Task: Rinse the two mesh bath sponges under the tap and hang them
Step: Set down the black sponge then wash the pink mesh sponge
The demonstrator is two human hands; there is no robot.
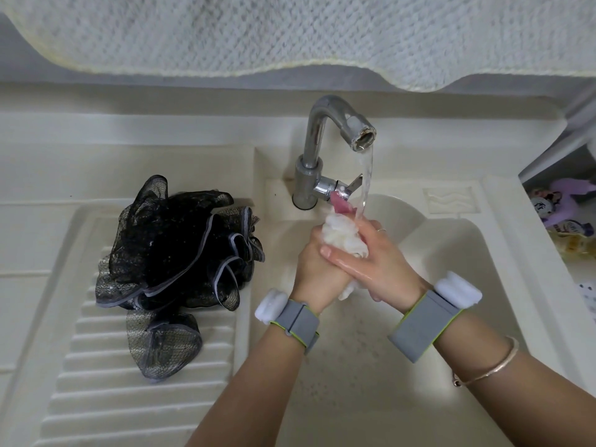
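Both hands, left (314, 266) and right (374, 258), squeezed a bunched white mesh bath sponge (342, 235) under the chrome tap's (325, 146) running stream. A black mesh bath sponge (174, 266) lay apart on the ribbed cream drainer (96, 382).

Soft even indoor light, faint shadows, glare on the wet tap (317, 124), wide-angle bending at edges, slight blur

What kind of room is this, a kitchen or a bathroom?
Most likely a bathroom or laundry corner. There is a cream sink with a ribbed washboard moulded beside it, a running tap, a towel hanging above, and a black mesh sponge.
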